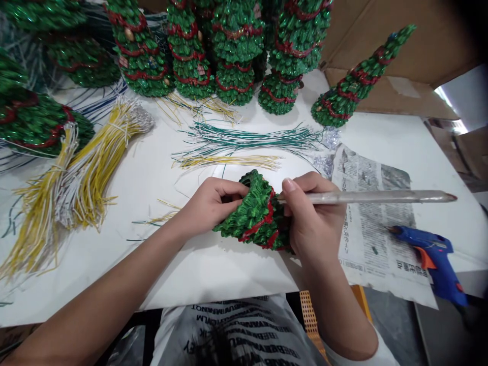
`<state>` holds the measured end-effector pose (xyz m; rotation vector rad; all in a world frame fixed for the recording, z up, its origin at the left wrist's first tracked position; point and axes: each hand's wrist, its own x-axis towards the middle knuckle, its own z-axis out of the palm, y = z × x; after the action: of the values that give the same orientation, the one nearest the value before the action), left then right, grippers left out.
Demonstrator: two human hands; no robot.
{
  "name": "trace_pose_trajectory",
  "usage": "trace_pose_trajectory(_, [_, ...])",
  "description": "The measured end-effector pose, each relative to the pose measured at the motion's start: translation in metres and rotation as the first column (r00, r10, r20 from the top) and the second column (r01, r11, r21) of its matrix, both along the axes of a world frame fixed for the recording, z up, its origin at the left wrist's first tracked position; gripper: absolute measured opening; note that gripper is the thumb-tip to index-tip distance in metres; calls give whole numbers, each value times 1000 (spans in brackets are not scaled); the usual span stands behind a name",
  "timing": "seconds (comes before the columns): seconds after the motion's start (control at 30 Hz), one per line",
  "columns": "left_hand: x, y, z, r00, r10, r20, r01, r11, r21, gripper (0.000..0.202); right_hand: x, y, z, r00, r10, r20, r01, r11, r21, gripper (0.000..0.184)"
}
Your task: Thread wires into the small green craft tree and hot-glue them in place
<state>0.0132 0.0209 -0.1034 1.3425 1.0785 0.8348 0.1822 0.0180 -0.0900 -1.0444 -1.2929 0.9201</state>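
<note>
A green Christmas tree figurine (pixel 253 218) with red garland bands lies tilted on its side, just over the white table. My left hand (pixel 213 203) grips the rim of its hollow base, with the fingers partly inside the opening. In my right hand (pixel 314 218) is a long, thin, pale stick like a brush or pen (pixel 385 196), pinched between thumb and fingers. Its handle points right, and its other end meets the tree's side, where my fingers partly hide it. The right hand also covers the tree's narrow end.
Behind lie green-and-white wires (pixel 247 137) and yellow wires (pixel 229 161); a thick yellow-and-white wire bundle (pixel 99 162) is at left. Several finished-looking trees (pixel 190 56) stand at the back. At right, a blue glue gun (pixel 430 249) rests on newspaper (pixel 373 218), near a cardboard box (pixel 392 61).
</note>
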Motion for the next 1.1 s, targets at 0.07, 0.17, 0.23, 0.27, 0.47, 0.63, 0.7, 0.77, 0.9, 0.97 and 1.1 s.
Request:
trace_pose_trajectory(0.07, [0, 0, 0, 1000, -2, -6, 2, 1000, 1, 18, 0, 0, 0, 1000, 11, 17, -11, 1000, 3, 32])
trace_pose_trajectory(0.17, [0, -1, 0, 1000, 5, -11, -5, 1000, 0, 18, 0, -1, 1, 1000, 16, 7, -16, 1000, 2, 30])
trace_pose_trajectory(0.23, [0, -1, -1, 1000, 5, -11, -5, 1000, -2, 18, 0, -1, 1, 1000, 4, -4, -4, 1000, 3, 29])
trace_pose_trajectory(0.27, [0, -1, -1, 1000, 4, -10, -4, 1000, -2, 18, 0, -1, 1, 1000, -4, -3, 4, 1000, 5, 29])
trace_pose_trajectory(0.47, [0, -1, 0, 1000, -3, -7, 3, 1000, 0, 18, 0, -1, 1, 999, 8, 43, -9, 1000, 20, 31])
trace_pose_trajectory(0.63, [-2, 2, 6, 999, 22, -33, -21, 1000, 14, 17, 0, -2, 1, 999, 0, 47, -1, 1000, 23, 29])
trace_pose_trajectory(0.7, [-3, 1, 9, 982, 183, -45, -177, 978, 107, 18, 1, -3, 1, 998, 5, 55, -6, 1000, 24, 29])
trace_pose_trajectory(0.77, [-2, -1, 10, 955, 297, 5, -287, 921, 265, 22, 1, -5, 2, 998, 12, 61, -14, 999, 30, 29])
trace_pose_trajectory(0.9, [3, -5, 9, 1000, 20, -7, -15, 892, 452, 47, 1, -6, 3, 996, 15, 92, -19, 999, 44, 29])
trace_pose_trajectory(0.97, [5, -6, 8, 996, -81, -23, 83, 899, 430, 48, 1, -5, 3, 995, 12, 104, -17, 999, 42, 30])
trace_pose_trajectory(1.1, [5, -5, 3, 993, -120, 20, 102, 911, 400, 42, 1, -4, 3, 995, 12, 95, -16, 999, 38, 31])
